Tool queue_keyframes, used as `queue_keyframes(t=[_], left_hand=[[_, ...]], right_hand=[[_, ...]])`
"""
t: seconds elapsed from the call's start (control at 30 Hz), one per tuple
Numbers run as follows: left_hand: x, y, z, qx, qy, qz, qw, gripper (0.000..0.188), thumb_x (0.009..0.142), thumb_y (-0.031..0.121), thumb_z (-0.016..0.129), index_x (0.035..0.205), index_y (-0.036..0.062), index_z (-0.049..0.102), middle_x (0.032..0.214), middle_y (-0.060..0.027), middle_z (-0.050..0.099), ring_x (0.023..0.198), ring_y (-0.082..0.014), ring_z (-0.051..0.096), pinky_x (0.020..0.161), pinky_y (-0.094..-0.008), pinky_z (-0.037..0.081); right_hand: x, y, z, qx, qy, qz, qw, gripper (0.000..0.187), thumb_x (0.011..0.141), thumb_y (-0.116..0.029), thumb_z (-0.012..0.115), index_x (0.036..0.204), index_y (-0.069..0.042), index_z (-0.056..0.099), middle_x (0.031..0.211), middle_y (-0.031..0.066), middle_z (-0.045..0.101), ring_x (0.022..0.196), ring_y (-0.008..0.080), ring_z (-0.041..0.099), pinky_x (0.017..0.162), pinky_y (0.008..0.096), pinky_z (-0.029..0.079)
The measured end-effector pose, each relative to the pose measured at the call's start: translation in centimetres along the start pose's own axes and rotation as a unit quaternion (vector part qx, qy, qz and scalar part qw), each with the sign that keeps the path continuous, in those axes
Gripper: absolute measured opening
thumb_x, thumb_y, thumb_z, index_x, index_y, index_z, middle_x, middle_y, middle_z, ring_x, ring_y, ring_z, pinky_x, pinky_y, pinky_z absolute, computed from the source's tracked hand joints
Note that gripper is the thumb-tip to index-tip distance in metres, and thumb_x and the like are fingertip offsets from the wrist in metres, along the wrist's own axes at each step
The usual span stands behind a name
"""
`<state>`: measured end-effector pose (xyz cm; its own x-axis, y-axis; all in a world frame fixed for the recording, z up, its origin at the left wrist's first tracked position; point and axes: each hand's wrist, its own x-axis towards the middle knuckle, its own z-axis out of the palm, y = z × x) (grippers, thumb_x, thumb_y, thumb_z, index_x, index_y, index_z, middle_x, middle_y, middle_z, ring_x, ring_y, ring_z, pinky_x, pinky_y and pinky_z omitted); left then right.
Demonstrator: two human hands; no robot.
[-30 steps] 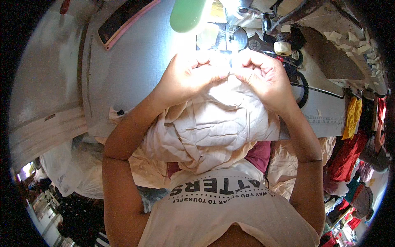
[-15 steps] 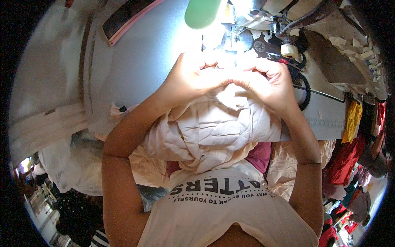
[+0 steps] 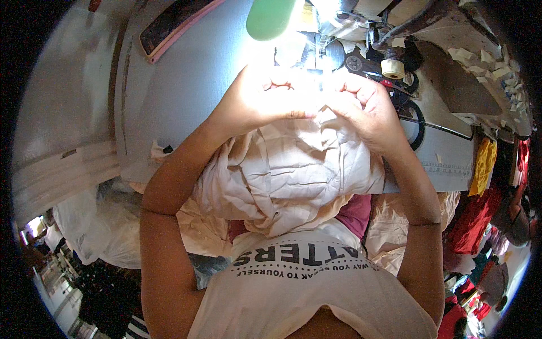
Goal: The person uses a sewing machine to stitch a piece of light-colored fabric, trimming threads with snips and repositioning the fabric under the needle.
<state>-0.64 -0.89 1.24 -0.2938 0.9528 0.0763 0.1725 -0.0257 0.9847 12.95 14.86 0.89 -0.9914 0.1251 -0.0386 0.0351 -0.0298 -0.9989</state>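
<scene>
A bundle of cream-white fabric hangs in loose folds from the table's near edge over my lap. My left hand pinches its upper edge with fingers curled and thumb laid along the cloth. Close beside it, my right hand grips the same edge, its thumb and curled fingers on the cloth. Both hands are just in front of the sewing machine's needle area. Strong lamp light washes out the fingertips and the cloth there, so the exact contact with the machine cannot be seen.
A green rounded object sits left of the needle area. On the grey table lies a dark phone-like slab with a pink edge. Small paper-like scraps line the machine's right side. Yellow cloth and red cloth hang at right.
My thumbs have moved slightly apart, with the left hand shifting a little left. The fabric stays held by both hands, and the view has shifted slightly.
</scene>
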Motion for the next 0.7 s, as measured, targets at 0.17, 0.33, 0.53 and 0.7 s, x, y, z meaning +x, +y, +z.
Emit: queue_keyframes(t=[0.17,0.33,0.53,0.7], left_hand=[[0.1,-0.2,0.0,-0.073,0.010,-0.067,0.995,0.018,0.073,0.007,0.070,0.088,-0.0013,0.064,0.080,-0.0058,0.065,0.073,-0.0094,0.060,0.069,-0.0228,0.047],[0.1,-0.1,0.2,-0.067,0.012,-0.054,0.996,0.017,0.073,0.007,0.069,0.088,-0.0013,0.065,0.079,-0.0058,0.066,0.073,-0.0093,0.060,0.069,-0.0228,0.048],[-0.8,-0.7,1.1,0.174,0.146,0.153,0.962,0.015,0.068,0.008,0.070,0.082,0.0046,0.067,0.074,-0.0042,0.063,0.066,-0.0107,0.058,0.060,-0.0243,0.046],[-1.3,-0.5,0.3,0.338,0.157,0.386,0.844,0.020,0.058,0.008,0.070,0.077,0.0107,0.066,0.075,-0.0016,0.056,0.061,-0.0159,0.055,0.052,-0.0279,0.043]], right_hand=[[0.0,-0.3,0.4,0.103,-0.032,0.022,0.994,0.021,0.086,-0.010,0.053,0.100,0.004,0.058,0.091,0.0070,0.062,0.082,0.0096,0.057,0.071,0.0233,0.048],[0.0,-0.1,0.4,0.083,-0.033,0.021,0.996,0.021,0.087,-0.013,0.054,0.097,0.004,0.059,0.088,0.0056,0.063,0.079,0.0087,0.057,0.067,0.0232,0.048],[-0.5,0.3,0.9,-0.230,0.068,-0.168,0.956,0.014,0.082,-0.016,0.060,0.086,-0.003,0.060,0.077,0.0045,0.062,0.065,0.0126,0.058,0.056,0.0252,0.047],[-1.3,-0.2,0.1,-0.475,0.044,-0.433,0.765,0.019,0.071,-0.012,0.068,0.088,-0.007,0.061,0.069,0.0039,0.059,0.054,0.0175,0.056,0.045,0.0266,0.042]])
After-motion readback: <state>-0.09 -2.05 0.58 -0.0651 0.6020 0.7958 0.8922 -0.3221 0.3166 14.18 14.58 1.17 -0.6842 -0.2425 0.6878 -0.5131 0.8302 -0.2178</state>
